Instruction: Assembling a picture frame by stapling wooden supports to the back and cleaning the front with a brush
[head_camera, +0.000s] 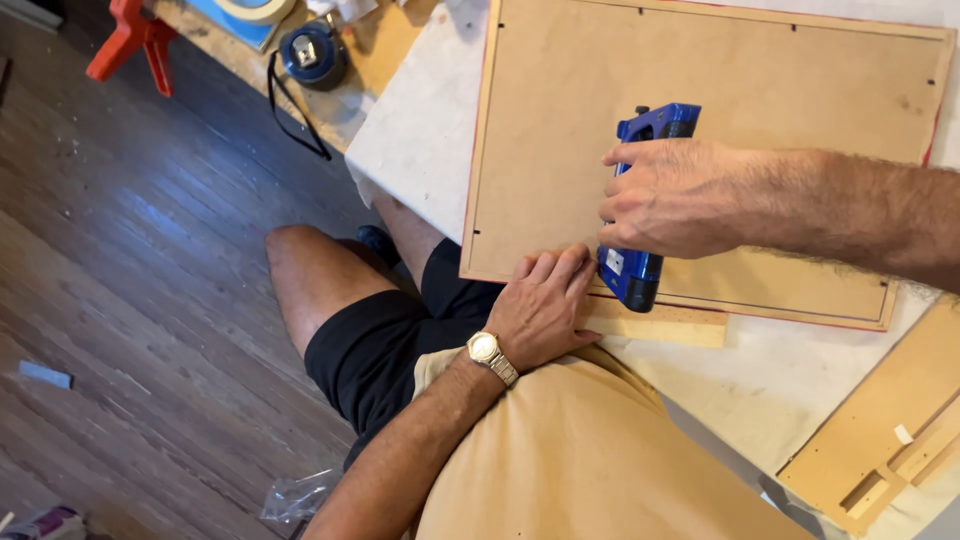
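A: Left hand (545, 305) status?
B: Fingers flat and together, pressing the lower edge of the fibreboard backing panel (720, 100); nothing gripped. Wristwatch (492, 355) at 7 o'clock of it.
A: Right hand (672, 197)?
B: At 2 o'clock of the left hand, clamped around 1 blue staple gun (640, 270), nose on the panel's lower edge.
A: Support?
B: White-covered table (420, 140); wood strip (660, 322) at 6 o'clock of the gun.

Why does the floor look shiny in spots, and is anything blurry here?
Head view: daylight glares off the dark wood floor at left; the right hand on the blue stapler and the left hand look sharp; soft shadows, edges slightly bent by the wide lens.
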